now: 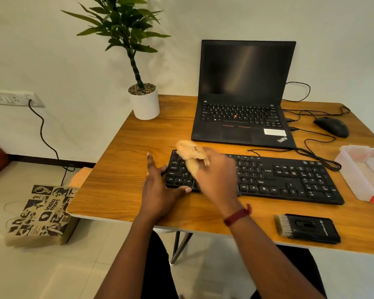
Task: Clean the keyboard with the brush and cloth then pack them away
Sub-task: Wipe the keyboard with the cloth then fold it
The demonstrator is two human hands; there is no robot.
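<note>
Two hands on keyboard: right hand clamped around cloth above keys, left hand spread open, steadying left edge.

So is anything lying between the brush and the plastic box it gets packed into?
Nothing visible does. The brush lies on the desk's near right edge, and the box sits open farther back on the right, with bare desk between them.

The right hand is motion-blurred and covers the keyboard's middle keys; the clear box is cut off at the right edge.
</note>
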